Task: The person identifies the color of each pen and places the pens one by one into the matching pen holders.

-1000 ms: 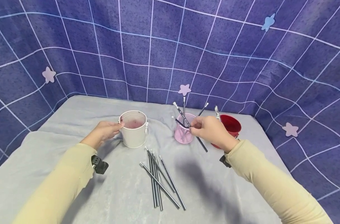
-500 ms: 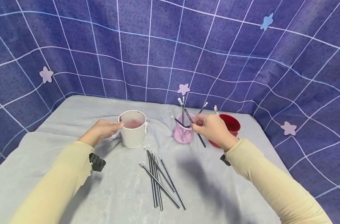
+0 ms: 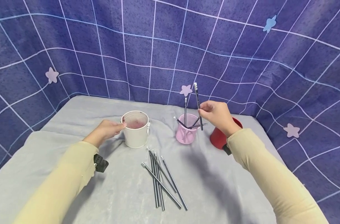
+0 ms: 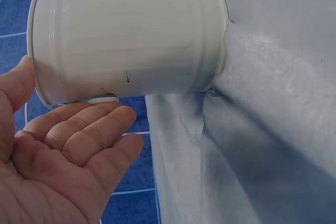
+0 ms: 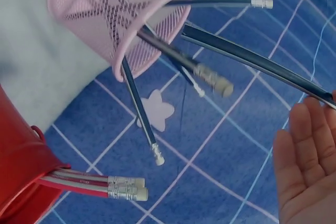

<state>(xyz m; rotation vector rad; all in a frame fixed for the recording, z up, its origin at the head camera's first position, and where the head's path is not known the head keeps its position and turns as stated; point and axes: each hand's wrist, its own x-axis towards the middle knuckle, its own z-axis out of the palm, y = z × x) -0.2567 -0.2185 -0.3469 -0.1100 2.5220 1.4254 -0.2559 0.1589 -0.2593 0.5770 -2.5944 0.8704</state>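
My left hand (image 3: pixel 106 130) grips the white bucket (image 3: pixel 135 135) at its rim. In the left wrist view the thumb is at the rim and the fingers (image 4: pixel 92 135) lie along the outer wall. My right hand (image 3: pixel 216 114) pinches a dark pencil (image 3: pixel 197 98) between thumb and fingers, its white eraser end up. That pencil stands nearly upright, its lower end just right of the pink mesh cup (image 3: pixel 183 137). Several dark pencils (image 5: pixel 137 103) lean in the cup, eraser ends out, fanning different ways.
A red bucket (image 3: pixel 218 138) stands right of the cup, partly behind my right hand. Red and white pencils (image 5: pixel 86 182) poke out of it in the right wrist view. Several dark pencils (image 3: pixel 172 180) lie in a loose pile on the grey cloth (image 3: pixel 125 193). A purple gridded curtain (image 3: pixel 164 53) hangs behind.
My right hand has moved up with its pencil, which has turned from slanted to nearly upright. A pencil at the cup's right has tipped lower. The left hand stays at the white bucket.
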